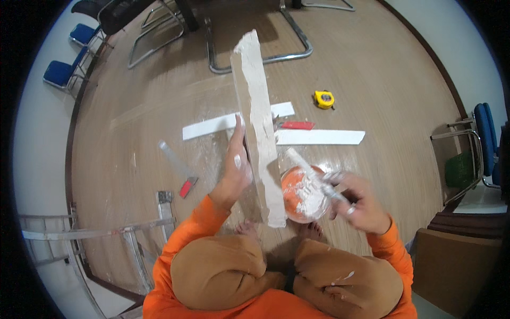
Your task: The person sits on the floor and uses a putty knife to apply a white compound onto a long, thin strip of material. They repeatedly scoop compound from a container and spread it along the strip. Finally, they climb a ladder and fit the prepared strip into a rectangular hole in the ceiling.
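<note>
My left hand (236,169) holds a long board (261,131) upright before me, its near face coated with rough white paste. In my right hand (356,199) is a putty knife (314,173) smeared with white paste, over an orange bowl (293,199) that holds more of the paste. Behind the board lie white strips (320,137) on the floor, with a red-handled cutter (297,125) beside them. A second tool with a red end (188,187) rests on the floor left of my left hand. Farther right sits a yellow tape measure (324,99).
A metal ladder (99,232) stands at the lower left. Metal chair legs (289,58) reach onto the wood-look floor ahead. Blue chairs (59,73) line the left wall, another (482,139) is at the right, and a brown box (454,259) is at the lower right.
</note>
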Tool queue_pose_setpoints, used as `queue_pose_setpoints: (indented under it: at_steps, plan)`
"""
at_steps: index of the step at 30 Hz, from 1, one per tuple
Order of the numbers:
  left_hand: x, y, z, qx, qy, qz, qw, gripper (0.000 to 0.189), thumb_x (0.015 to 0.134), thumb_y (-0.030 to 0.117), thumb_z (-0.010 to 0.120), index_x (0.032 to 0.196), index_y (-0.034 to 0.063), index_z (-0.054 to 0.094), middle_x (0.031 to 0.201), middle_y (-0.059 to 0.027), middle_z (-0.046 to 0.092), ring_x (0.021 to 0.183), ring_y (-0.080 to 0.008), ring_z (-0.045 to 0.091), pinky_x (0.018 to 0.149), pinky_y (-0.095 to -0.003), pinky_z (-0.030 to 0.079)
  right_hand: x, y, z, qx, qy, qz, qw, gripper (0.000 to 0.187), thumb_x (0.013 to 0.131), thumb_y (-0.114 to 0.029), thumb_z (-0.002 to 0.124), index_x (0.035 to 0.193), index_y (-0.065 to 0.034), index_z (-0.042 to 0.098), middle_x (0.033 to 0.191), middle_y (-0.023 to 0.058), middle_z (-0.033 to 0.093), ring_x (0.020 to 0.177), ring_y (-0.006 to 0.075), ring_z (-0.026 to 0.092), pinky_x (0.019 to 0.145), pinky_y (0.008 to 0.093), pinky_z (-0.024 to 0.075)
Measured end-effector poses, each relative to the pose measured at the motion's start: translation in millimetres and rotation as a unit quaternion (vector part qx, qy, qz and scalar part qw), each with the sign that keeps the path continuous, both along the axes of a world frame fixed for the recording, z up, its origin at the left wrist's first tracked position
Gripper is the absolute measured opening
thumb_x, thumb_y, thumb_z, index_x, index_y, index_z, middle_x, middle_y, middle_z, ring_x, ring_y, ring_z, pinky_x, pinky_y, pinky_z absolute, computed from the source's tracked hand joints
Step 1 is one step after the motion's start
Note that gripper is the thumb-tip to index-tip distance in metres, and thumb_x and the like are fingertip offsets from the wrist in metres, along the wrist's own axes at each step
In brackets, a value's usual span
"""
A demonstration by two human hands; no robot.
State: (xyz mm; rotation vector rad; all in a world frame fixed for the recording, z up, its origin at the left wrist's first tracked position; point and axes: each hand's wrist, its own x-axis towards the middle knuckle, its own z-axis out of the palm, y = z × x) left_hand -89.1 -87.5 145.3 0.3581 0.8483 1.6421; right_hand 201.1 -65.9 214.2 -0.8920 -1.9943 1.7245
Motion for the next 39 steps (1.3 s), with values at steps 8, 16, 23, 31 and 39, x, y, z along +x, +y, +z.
queue_pose_setpoints:
  at_steps: [8, 16, 23, 31, 39]
  plan:
    - [-46, 13, -44, 0.043, 0.009, 0.033, 0.998, 0.068, 0.114, 0.056, 0.031, 0.147, 0.0003, 0.054, 0.123, -0.0155, 0.07, 0.109, -0.0235, 0.068, 0.096, -0.0391, 0.058, 34, 5, -153, -0.073, -0.046, -0.038, 0.996, 0.043, 0.096, -0.004, 0.06, 0.139, -0.0018, 0.062, 0.102, 0.0039, 0.067, 0.082, 0.0112, 0.063, 0.071, 0.0277, 0.0561]
    - [-53, 4, -107, 0.024, 0.009, 0.04, 0.999, 0.062, 0.114, 0.05, 0.031, 0.151, 0.0035, 0.05, 0.137, -0.0169, 0.064, 0.113, -0.0266, 0.067, 0.099, -0.0419, 0.057, 39, -31, -255, 0.078, -0.118, 0.02, 0.99, 0.041, 0.092, -0.006, 0.064, 0.132, -0.0016, 0.067, 0.097, 0.0107, 0.069, 0.08, 0.0226, 0.066, 0.076, 0.0379, 0.0567]
    - [-60, 1, -130, -0.008, -0.023, 0.041, 0.999, 0.064, 0.113, 0.052, 0.03, 0.148, 0.0022, 0.051, 0.132, -0.0169, 0.066, 0.114, -0.0277, 0.066, 0.099, -0.043, 0.056, 28, -52, -290, 0.26, -0.274, 0.045, 0.925, 0.04, 0.086, -0.007, 0.07, 0.125, -0.0038, 0.069, 0.107, 0.0213, 0.066, 0.102, 0.0429, 0.062, 0.089, 0.0492, 0.0538]
    - [-74, 2, -132, -0.037, -0.035, 0.036, 0.998, 0.064, 0.114, 0.053, 0.028, 0.145, 0.0024, 0.053, 0.127, -0.0147, 0.067, 0.11, -0.0263, 0.067, 0.097, -0.0426, 0.056, 12, -58, -310, 0.31, -0.27, 0.026, 0.911, 0.05, 0.077, -0.007, 0.075, 0.125, -0.0046, 0.065, 0.109, 0.0179, 0.064, 0.106, 0.0394, 0.061, 0.091, 0.0488, 0.0493]
    - [-55, 21, -138, -0.051, -0.019, 0.073, 0.996, 0.066, 0.113, 0.057, 0.03, 0.146, 0.0034, 0.05, 0.129, -0.0157, 0.064, 0.111, -0.0284, 0.066, 0.101, -0.0453, 0.056, 19, -32, -312, 0.263, -0.21, -0.024, 0.941, 0.045, 0.082, -0.009, 0.071, 0.126, -0.0046, 0.067, 0.109, 0.0194, 0.063, 0.101, 0.042, 0.063, 0.086, 0.0493, 0.0519]
